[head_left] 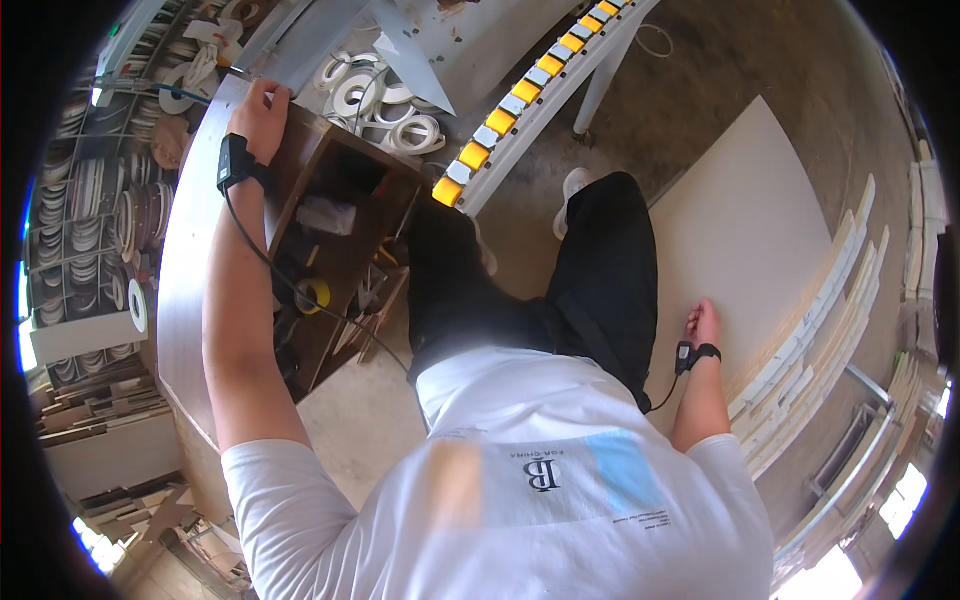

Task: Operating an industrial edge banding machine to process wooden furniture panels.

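Right hand (pixel 705 322) curled, fingertips on pale board (pixel 745 215): stiff, probably heavy, best gripped by edges. Left hand (pixel 262 118) flat on worktop (pixel 185 260).

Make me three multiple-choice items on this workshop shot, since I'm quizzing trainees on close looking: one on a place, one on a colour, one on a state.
1. Where does the left hand rest?
A. On the far edge of the dark wooden cabinet
B. On the floor
C. On a shoe

2. What colours alternate along the roller rail?
A. Red and green
B. Yellow and white
C. Blue and black

3. How does the right hand meet the pale board?
A. It lifts the board overhead
B. It hangs clear of the board
C. It lies against the board's face

Answers: 1 A, the fingers curl over the cabinet's far edge; 2 B, yellow blocks alternate with white ones along the rail; 3 C, the hand sits on the board's surface.
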{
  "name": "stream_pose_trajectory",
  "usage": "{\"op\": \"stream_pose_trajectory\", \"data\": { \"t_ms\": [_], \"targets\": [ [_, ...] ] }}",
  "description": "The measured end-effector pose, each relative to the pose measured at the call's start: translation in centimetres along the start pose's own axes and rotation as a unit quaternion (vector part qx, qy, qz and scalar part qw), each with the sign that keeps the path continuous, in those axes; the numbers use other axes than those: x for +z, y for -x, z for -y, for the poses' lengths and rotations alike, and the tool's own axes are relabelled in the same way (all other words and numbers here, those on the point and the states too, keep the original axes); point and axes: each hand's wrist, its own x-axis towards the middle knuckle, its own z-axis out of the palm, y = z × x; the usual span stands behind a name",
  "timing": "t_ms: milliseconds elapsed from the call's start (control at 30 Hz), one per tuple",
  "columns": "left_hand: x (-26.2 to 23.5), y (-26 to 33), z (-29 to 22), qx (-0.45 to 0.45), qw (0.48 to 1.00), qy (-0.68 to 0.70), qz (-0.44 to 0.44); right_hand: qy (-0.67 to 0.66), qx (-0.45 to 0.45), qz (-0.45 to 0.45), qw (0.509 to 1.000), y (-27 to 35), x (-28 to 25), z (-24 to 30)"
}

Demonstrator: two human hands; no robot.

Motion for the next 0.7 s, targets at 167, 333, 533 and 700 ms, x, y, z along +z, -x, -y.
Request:
{"op": "stream_pose_trajectory", "data": {
  "t_ms": [167,333,533,700],
  "targets": [
    [0.01,-0.10,0.30,-0.002,1.000,0.005,-0.002,0.032,-0.002,0.012,0.999,0.01,-0.05,0.16],
    [0.10,0.11,0.09,0.005,1.000,0.002,-0.009,0.008,0.012,0.026,1.000,0.30,-0.13,0.38],
    [0.01,-0.19,0.29,0.001,1.000,0.006,0.000,0.026,-0.006,0.014,1.000,0.42,0.12,0.43],
    [0.18,-0.11,0.31,0.004,1.000,-0.001,-0.004,0.037,-0.005,0.012,0.999,0.88,0.28,0.74]
  ]
}}
